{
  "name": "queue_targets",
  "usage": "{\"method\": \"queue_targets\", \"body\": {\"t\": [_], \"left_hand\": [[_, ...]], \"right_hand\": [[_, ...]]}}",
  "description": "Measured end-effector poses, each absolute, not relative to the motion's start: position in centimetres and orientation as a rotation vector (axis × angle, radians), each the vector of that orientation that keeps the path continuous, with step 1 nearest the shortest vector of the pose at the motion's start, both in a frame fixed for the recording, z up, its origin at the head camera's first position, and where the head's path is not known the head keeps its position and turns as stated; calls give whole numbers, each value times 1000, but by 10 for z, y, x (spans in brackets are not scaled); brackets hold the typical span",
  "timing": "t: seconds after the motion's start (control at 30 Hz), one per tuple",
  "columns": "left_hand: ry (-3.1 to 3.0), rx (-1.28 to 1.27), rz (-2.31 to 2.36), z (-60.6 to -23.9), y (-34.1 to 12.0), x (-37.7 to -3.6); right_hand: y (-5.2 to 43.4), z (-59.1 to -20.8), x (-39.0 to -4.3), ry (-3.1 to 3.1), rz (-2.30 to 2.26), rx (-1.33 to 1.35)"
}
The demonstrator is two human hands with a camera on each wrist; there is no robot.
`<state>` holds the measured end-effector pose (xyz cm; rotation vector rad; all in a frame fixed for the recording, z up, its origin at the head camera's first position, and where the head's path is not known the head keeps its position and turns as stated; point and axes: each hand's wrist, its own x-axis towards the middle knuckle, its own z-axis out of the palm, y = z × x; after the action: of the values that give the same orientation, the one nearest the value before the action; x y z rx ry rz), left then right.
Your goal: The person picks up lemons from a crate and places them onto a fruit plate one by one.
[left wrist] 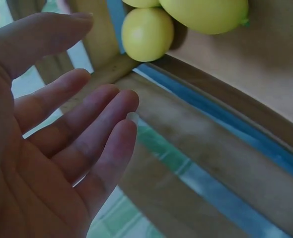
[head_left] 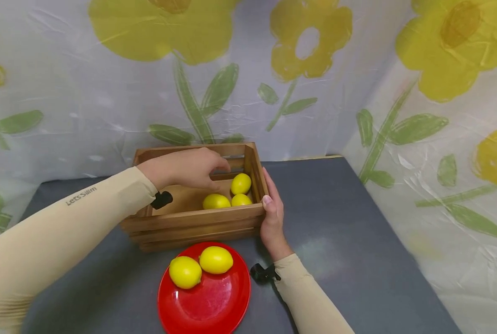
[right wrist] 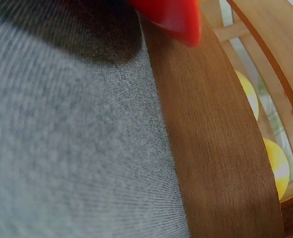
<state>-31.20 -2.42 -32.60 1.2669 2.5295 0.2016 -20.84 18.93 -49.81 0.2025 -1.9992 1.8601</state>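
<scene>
A slatted wooden crate (head_left: pixel 194 222) holds several lemons, bunched at its right end; one lemon (head_left: pixel 241 183) lies against the right wall. My left hand (head_left: pixel 187 168) reaches over the crate from the left, fingers spread and loosely bent. In the left wrist view its palm holds nothing, and a lemon (left wrist: pixel 147 34) lies beyond the fingertips. Against the crate's right side rests my right hand (head_left: pixel 273 222), fingers straight along the outer wall and thumb at the front corner. A red plate (head_left: pixel 207 306) carries two lemons, the left lemon (head_left: pixel 185 272) touching the right lemon (head_left: pixel 216 260).
The plate stands close in front of the crate on a dark grey table (head_left: pixel 336 260). Behind the table hangs a pale sheet (head_left: pixel 106 102) printed with yellow flowers, continuing along the right side. Black wrist cameras sit at both cuffs.
</scene>
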Motion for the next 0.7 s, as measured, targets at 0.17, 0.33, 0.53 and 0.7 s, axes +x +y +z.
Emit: {"method": "queue_targets", "body": {"t": [0.17, 0.33, 0.53, 0.7], "left_hand": [[2511, 1213, 242, -337, -23, -321], [2479, 1149, 239, -347, -20, -326], [2465, 1123, 183, -356, -19, -328], [2444, 1100, 164, -362, -20, -328]], "right_hand": [[189, -498, -208, -2000, 1857, 198], [188, -497, -207, -2005, 1846, 206], [188, -494, -206, -1998, 1846, 209], [187, -492, -206, -2003, 1841, 220]]}}
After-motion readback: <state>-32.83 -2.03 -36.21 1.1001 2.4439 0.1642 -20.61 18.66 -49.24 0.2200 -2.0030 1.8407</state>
